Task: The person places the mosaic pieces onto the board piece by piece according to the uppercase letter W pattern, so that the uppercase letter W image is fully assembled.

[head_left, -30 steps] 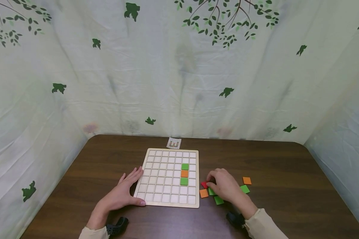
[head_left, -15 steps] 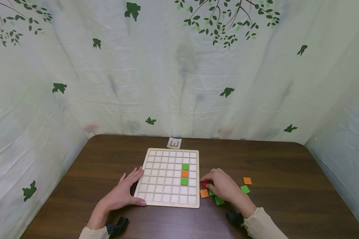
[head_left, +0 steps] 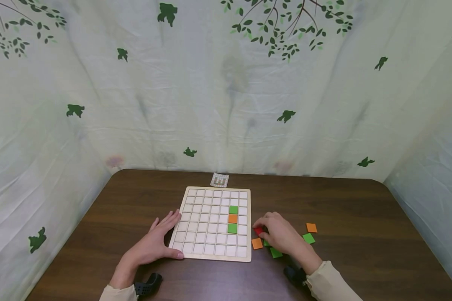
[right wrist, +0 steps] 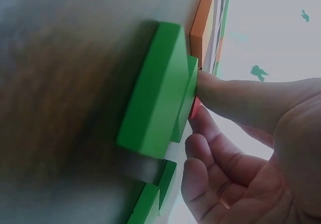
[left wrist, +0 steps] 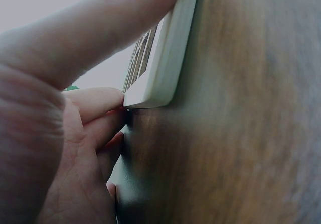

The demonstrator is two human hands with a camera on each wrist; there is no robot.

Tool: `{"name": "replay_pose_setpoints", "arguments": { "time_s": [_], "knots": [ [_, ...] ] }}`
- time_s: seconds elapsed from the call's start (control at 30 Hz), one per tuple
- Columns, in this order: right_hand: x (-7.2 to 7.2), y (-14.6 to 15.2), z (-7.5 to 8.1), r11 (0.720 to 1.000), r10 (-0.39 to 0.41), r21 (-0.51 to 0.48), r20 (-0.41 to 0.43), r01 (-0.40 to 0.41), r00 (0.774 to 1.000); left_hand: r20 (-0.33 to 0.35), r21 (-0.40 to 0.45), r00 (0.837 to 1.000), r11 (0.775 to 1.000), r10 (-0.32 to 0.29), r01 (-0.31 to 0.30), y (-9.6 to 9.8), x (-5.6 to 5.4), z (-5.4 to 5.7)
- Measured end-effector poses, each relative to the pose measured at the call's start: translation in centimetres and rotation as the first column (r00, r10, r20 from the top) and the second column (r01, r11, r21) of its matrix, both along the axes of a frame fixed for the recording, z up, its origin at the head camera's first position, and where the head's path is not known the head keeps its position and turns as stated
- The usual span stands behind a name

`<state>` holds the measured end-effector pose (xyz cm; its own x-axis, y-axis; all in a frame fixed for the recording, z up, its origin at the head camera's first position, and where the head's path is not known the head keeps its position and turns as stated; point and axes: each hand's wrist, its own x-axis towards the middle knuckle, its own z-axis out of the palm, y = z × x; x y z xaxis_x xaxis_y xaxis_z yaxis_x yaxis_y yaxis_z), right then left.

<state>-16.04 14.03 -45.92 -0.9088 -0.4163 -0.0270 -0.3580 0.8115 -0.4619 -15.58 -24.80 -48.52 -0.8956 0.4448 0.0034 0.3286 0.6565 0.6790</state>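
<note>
"What's in the right hand [head_left: 280, 234]?"

"A red square tile [head_left: 258, 230], pinched between thumb and fingertips, just off the board at three o'clock."

"And the left hand [head_left: 156, 243]?"

"Spread wide, thumb and fingers apart, touching the edge of the gridded board [head_left: 226, 259] between eight and nine o'clock."

"Shapes, textures?"

"The board is flat, pale and round-cornered, ruled into white squares; green, orange and green pieces sit in one column towards its three o'clock side. The loose tiles are smooth, thick-edged squares: an orange tile [head_left: 257, 243] near the board at four o'clock, green tiles [head_left: 276, 252] about the right hand."

"The setting?"

"A brown wood-grain table [head_left: 354, 209], with a printed card [head_left: 219, 180] at twelve o'clock, its pattern too small to make out. Behind hangs a creased, pale curtain [head_left: 218, 83] with leafy branches and green birds."

"Any change?"

"A second ago the red tile's left corner poked out past the forefinger; now the fingertip reaches it. Board and left hand haven't shifted."
</note>
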Motion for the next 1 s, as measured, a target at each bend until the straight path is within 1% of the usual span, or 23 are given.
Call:
{"name": "replay_pose_setpoints", "arguments": {
  "time_s": [0.13, 0.23, 0.37, 0.6, 0.83, 1.0],
  "knots": [
    [0.1, 0.0, 0.0, 1.000, -0.028, 0.005, -0.008, 0.028, 1.000, -0.002, -0.003, 1.000, 1.000, 0.002, -0.002, 0.0, 0.0, 0.0],
    [0.1, 0.1, 0.0, 0.999, -0.033, -0.002, -0.013, 0.033, 0.999, -0.002, -0.003, 1.000, 1.000, 0.004, -0.004, 0.0, 0.1, 0.0],
    [0.3, 0.1, 0.0, 1.000, -0.016, -0.024, -0.026, 0.015, 1.000, -0.001, -0.005, 1.000, 1.000, 0.003, -0.003, 0.0, 0.1, 0.0],
    [0.8, -0.7, 0.2, 0.999, 0.024, -0.040, -0.074, -0.027, 0.997, 0.003, 0.002, 1.000, 1.000, 0.005, -0.005, 0.0, 0.1, 0.1],
    [1.3, -2.1, 0.7, 0.997, 0.053, -0.055, -0.051, -0.056, 0.997, 0.003, -0.001, 1.000, 1.000, 0.001, -0.001, 0.0, 0.1, 0.1],
    [1.4, -2.9, 0.7, 0.995, 0.089, -0.048, -0.064, -0.092, 0.994, -0.005, 0.003, 1.000, 1.000, -0.002, 0.002, 0.0, 0.1, 0.1]
  ]
}}
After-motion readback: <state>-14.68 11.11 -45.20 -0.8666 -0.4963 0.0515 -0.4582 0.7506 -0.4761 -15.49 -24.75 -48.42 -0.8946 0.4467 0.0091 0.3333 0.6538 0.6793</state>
